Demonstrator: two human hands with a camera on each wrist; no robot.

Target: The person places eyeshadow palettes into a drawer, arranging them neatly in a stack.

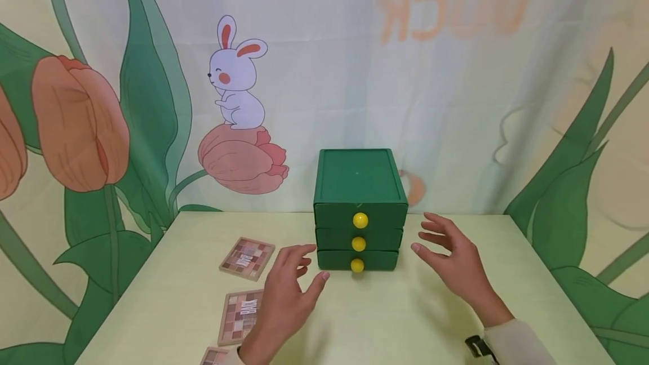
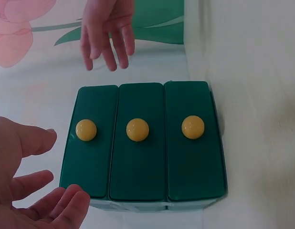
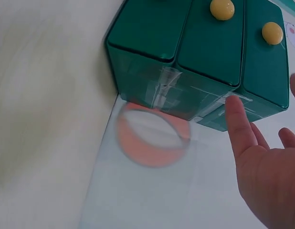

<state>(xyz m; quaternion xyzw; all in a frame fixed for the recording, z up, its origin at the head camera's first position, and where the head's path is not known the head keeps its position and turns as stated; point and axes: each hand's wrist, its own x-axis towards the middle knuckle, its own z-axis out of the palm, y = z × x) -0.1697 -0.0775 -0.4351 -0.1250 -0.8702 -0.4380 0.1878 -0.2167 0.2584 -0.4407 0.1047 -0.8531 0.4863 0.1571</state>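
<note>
Plainly green, the drawer box (image 1: 358, 182) seems taped.

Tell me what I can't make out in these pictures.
Drawer interiors: head view, hidden behind the closed green fronts.
Nearest patterned board: head view, cut off by the picture's bottom edge.
Middle patterned board: head view, right side partly covered by the left hand.
Bottom yellow knob: right wrist view, mostly cut off by the top edge.
</note>
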